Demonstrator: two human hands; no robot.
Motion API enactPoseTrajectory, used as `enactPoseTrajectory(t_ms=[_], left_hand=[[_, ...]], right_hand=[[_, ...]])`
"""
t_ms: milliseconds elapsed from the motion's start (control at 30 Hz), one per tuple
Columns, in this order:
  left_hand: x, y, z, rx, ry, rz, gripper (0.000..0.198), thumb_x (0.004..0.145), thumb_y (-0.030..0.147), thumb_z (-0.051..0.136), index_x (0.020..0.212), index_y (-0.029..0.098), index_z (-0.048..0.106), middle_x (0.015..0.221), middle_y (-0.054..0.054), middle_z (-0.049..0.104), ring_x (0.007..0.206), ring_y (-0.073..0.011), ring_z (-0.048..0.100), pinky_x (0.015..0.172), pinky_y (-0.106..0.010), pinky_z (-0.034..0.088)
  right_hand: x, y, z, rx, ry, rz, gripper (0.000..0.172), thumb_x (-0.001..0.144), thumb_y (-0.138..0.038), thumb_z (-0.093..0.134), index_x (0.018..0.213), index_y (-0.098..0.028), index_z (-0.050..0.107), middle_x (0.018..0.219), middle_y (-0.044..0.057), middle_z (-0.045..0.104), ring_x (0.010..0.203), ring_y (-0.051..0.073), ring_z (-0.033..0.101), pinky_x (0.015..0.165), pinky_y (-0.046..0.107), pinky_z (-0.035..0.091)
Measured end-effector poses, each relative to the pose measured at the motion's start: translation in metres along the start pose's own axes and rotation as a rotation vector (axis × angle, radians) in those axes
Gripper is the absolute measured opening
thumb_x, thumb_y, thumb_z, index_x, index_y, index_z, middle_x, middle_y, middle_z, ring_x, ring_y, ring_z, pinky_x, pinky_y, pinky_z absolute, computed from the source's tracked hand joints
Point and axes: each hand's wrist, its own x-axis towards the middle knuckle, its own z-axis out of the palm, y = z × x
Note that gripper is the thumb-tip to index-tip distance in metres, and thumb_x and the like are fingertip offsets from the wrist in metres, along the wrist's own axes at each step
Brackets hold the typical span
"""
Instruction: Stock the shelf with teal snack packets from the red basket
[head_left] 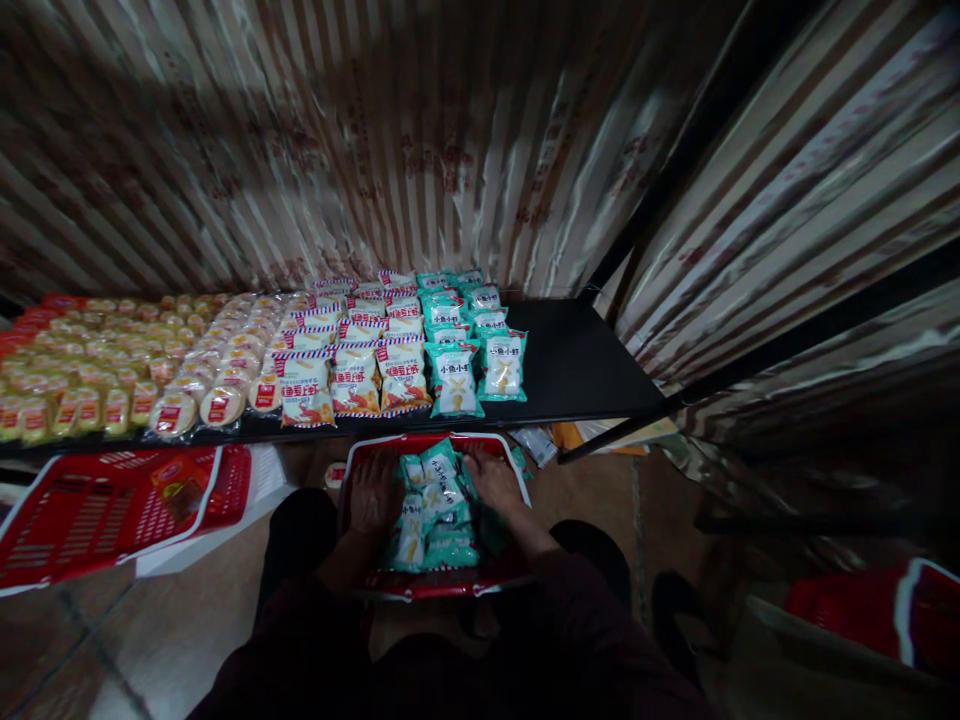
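Between my knees stands a red basket (439,590) with a white-edged rim, holding several teal-and-white snack bags (440,495). My left hand (375,492) is inside its left part, fingers stretched forward beside the bags. Over on the right, my right hand (493,482) reaches in, fingers extended at the edge of the pile and their tips partly hidden. Neither hand visibly lifts a bag. Just beyond the basket, matching teal snack bags (455,380) stand in two rows on a black shelf (577,360).
Left of the teal rows are white-and-orange snack bags (356,380), round wrapped crackers (223,403) and small yellow packets (82,405). Another red basket (97,510) lies at left. Black metal bars (720,380) and striped plastic sheeting (450,130) surround the shelf.
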Motion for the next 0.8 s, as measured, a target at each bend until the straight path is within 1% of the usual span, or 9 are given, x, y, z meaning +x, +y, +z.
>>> enactPoseTrajectory(t_ms=[100, 167, 267, 333, 467, 567, 667, 733, 800], left_hand=[[-0.003, 0.002, 0.003, -0.006, -0.037, 0.032, 0.047, 0.088, 0.034, 0.045, 0.129, 0.014, 0.051, 0.120, -0.016, 0.063, 0.115, -0.0299, 0.053, 0.097, -0.049, 0.039], [-0.005, 0.006, 0.006, -0.017, -0.046, 0.080, 0.050, 0.086, 0.033, 0.046, 0.132, 0.013, 0.048, 0.120, -0.017, 0.062, 0.114, -0.0307, 0.054, 0.097, -0.049, 0.038], [-0.009, 0.014, 0.009, -0.024, -0.041, 0.108, 0.052, 0.084, 0.030, 0.049, 0.132, 0.011, 0.048, 0.120, -0.019, 0.062, 0.110, -0.0315, 0.056, 0.096, -0.051, 0.039], [-0.012, 0.021, 0.010, -0.041, -0.077, 0.113, 0.048, 0.082, 0.030, 0.051, 0.126, 0.011, 0.053, 0.115, -0.017, 0.064, 0.105, -0.0306, 0.058, 0.100, -0.055, 0.036], [-0.025, 0.030, 0.008, -0.084, -0.167, 0.120, 0.039, 0.078, 0.030, 0.055, 0.114, 0.014, 0.063, 0.111, -0.015, 0.066, 0.108, -0.0307, 0.057, 0.108, -0.058, 0.029], [-0.033, 0.029, 0.007, -0.111, -0.132, 0.115, 0.037, 0.080, 0.027, 0.054, 0.113, 0.015, 0.063, 0.121, -0.014, 0.062, 0.119, -0.0321, 0.051, 0.110, -0.059, 0.027], [-0.034, 0.021, 0.009, -0.124, -0.049, 0.058, 0.042, 0.082, 0.024, 0.051, 0.123, 0.017, 0.057, 0.136, -0.015, 0.052, 0.132, -0.0328, 0.040, 0.107, -0.060, 0.030], [-0.034, 0.015, 0.011, -0.135, -0.005, 0.015, 0.048, 0.082, 0.022, 0.050, 0.130, 0.017, 0.050, 0.144, -0.016, 0.044, 0.137, -0.0320, 0.034, 0.105, -0.058, 0.033], [-0.034, 0.011, 0.011, -0.146, 0.004, 0.003, 0.052, 0.082, 0.021, 0.050, 0.134, 0.018, 0.046, 0.148, -0.016, 0.038, 0.140, -0.0317, 0.028, 0.104, -0.056, 0.034]], right_hand=[[0.000, 0.011, 0.013, 0.035, -0.062, -0.050, 0.051, 0.094, -0.047, 0.038, 0.135, -0.020, 0.049, 0.136, 0.011, 0.056, 0.125, 0.024, 0.051, 0.102, 0.040, 0.039], [-0.004, 0.011, 0.024, 0.021, -0.092, -0.071, 0.054, 0.090, -0.051, 0.043, 0.138, -0.025, 0.047, 0.140, 0.010, 0.051, 0.131, 0.026, 0.045, 0.103, 0.046, 0.037], [-0.014, 0.005, 0.035, -0.021, -0.145, -0.073, 0.053, 0.087, -0.054, 0.047, 0.133, -0.029, 0.052, 0.140, 0.011, 0.050, 0.131, 0.032, 0.043, 0.099, 0.056, 0.037], [-0.024, 0.001, 0.039, -0.050, -0.172, -0.100, 0.051, 0.085, -0.055, 0.049, 0.128, -0.028, 0.056, 0.140, 0.010, 0.051, 0.130, 0.034, 0.041, 0.097, 0.059, 0.037], [-0.039, -0.003, 0.042, -0.086, -0.182, -0.150, 0.050, 0.085, -0.053, 0.050, 0.126, -0.025, 0.057, 0.140, 0.008, 0.051, 0.133, 0.034, 0.037, 0.098, 0.058, 0.037], [-0.040, -0.003, 0.040, -0.083, -0.199, -0.137, 0.044, 0.086, -0.050, 0.050, 0.121, -0.025, 0.060, 0.137, 0.007, 0.054, 0.130, 0.030, 0.040, 0.098, 0.050, 0.040], [-0.032, -0.003, 0.035, -0.060, -0.193, -0.125, 0.046, 0.086, -0.051, 0.050, 0.122, -0.024, 0.060, 0.137, 0.009, 0.053, 0.126, 0.026, 0.046, 0.098, 0.042, 0.041], [-0.024, -0.001, 0.031, -0.035, -0.147, -0.088, 0.052, 0.087, -0.052, 0.048, 0.130, -0.023, 0.054, 0.142, 0.011, 0.047, 0.127, 0.027, 0.046, 0.101, 0.041, 0.039], [-0.018, 0.002, 0.028, -0.028, -0.129, -0.035, 0.058, 0.088, -0.053, 0.045, 0.139, -0.025, 0.045, 0.149, 0.010, 0.038, 0.134, 0.028, 0.039, 0.105, 0.043, 0.034]])
